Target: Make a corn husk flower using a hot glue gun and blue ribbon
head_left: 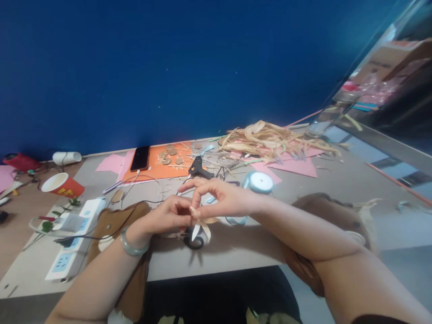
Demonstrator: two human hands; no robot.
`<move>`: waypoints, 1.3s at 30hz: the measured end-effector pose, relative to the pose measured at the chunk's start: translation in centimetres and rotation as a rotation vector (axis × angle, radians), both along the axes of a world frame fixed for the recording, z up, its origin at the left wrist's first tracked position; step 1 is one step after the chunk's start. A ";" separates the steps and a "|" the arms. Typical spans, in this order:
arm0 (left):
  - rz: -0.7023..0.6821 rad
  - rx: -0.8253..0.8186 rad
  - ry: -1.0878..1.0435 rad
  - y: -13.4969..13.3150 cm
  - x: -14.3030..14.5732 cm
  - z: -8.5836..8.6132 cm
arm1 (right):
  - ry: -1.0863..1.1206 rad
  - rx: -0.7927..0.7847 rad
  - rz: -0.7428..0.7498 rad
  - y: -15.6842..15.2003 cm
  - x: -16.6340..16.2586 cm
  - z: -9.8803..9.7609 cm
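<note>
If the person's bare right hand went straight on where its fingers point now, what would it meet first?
Probably the bare left hand, with a pale green glossy bangle on its wrist, just ahead of the right hand; depth is unclear.

The grey table [232, 254] bears a white power strip [77, 248], an orange sheet [153, 167] and straw-coloured strips [259, 141].

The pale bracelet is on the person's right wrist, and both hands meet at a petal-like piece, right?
Not quite: the head view shows the pale bracelet on the left wrist. The left hand and right hand do meet at the petal-like piece.
</note>
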State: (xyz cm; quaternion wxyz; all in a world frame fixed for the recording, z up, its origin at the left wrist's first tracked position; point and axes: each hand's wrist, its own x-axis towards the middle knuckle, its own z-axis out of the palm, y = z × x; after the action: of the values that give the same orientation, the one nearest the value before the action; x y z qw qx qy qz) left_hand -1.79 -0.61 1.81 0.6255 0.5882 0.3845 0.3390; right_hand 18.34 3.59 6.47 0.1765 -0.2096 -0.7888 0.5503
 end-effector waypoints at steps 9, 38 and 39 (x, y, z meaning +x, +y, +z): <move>-0.098 0.072 0.100 0.1 0.1 -0.8 | 0.019 0.042 -0.072 -0.6 -0.8 -1.1; -0.025 0.020 0.020 0.1 -0.8 -1.1 | 0.216 -0.187 -0.160 1.0 -0.2 -1.7; -0.044 0.009 0.018 0.1 -0.7 -1.0 | 0.238 -0.152 -0.157 0.9 -0.1 -1.5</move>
State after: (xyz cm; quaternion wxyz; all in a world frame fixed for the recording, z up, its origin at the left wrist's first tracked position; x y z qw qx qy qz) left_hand -2.52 -0.48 0.83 0.6269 0.6023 0.3756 0.3213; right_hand 18.26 4.52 4.96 0.2947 -0.2166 -0.6995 0.6139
